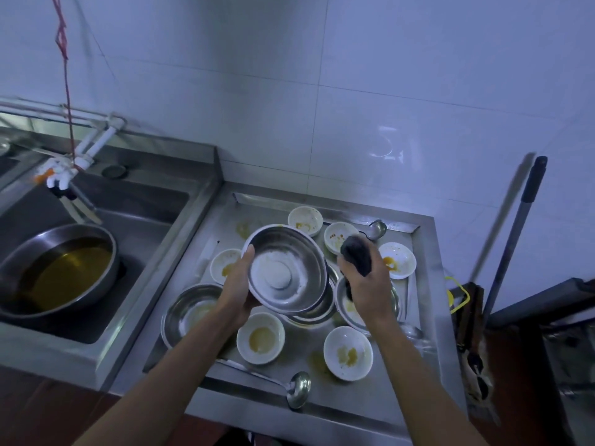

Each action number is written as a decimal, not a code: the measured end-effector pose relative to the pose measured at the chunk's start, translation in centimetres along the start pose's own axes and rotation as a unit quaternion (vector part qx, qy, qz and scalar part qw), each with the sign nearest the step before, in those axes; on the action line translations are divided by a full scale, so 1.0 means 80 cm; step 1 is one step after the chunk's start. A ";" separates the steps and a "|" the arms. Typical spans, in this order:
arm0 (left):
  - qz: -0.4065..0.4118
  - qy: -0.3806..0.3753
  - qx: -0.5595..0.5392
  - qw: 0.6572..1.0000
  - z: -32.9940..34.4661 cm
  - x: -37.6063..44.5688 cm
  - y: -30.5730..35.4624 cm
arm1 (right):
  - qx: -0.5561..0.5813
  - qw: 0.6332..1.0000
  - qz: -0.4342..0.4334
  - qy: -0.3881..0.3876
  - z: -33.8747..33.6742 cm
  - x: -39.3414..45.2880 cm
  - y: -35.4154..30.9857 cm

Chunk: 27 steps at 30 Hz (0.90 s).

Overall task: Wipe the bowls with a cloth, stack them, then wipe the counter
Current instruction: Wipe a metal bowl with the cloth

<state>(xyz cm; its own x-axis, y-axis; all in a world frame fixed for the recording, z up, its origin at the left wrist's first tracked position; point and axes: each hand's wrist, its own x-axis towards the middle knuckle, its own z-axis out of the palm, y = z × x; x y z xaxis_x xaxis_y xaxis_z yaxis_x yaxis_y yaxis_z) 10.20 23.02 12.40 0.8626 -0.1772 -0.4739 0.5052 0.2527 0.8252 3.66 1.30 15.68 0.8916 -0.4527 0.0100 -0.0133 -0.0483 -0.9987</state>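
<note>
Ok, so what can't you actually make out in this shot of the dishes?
Head view only:
- Metal bowls beneath the held steel bowl: mostly covered by it; their count is unclear.
- Dark cloth: the right hand wraps its lower part.
- Metal bowl under the right hand: contents mostly hidden.
- Left hand: fingers behind the held bowl.
- Spoon at the counter's right edge: blurred.

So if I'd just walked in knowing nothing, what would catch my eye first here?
Probably the big steel bowl tilted up in the left hand at the centre, with the right hand gripping a dark cloth beside it. Around them, small white bowls smeared yellow crowd the steel counter. Off left, a pan of yellowish liquid sits in the sink.
</note>
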 end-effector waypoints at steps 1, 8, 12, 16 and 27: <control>-0.004 -0.013 0.013 1.000 0.000 0.000 -0.001 | -0.033 0.998 -0.047 -0.034 0.000 0.001 -0.008; -0.045 -0.040 0.026 0.998 0.023 -0.007 -0.012 | -0.148 0.969 -0.122 -0.154 0.062 -0.001 0.002; -0.032 -0.019 -0.008 0.999 0.015 -0.009 -0.009 | -0.193 0.928 -0.015 -0.318 0.077 -0.020 0.022; -0.027 -0.039 -0.028 0.998 0.002 -0.007 -0.018 | -0.308 0.896 -0.080 -0.311 0.078 -0.014 0.032; 0.027 -0.014 -0.001 1.000 0.005 -0.005 -0.022 | -0.509 0.754 -0.275 -0.311 0.095 0.022 0.057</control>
<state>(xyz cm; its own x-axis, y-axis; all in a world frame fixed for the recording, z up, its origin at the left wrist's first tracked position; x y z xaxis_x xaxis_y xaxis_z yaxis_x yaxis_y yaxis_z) 8.98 22.24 11.29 0.8874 -0.1906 -0.4199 0.4583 0.2653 0.8483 8.60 7.03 10.77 0.9245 0.3752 0.0675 0.3778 -0.8778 -0.2945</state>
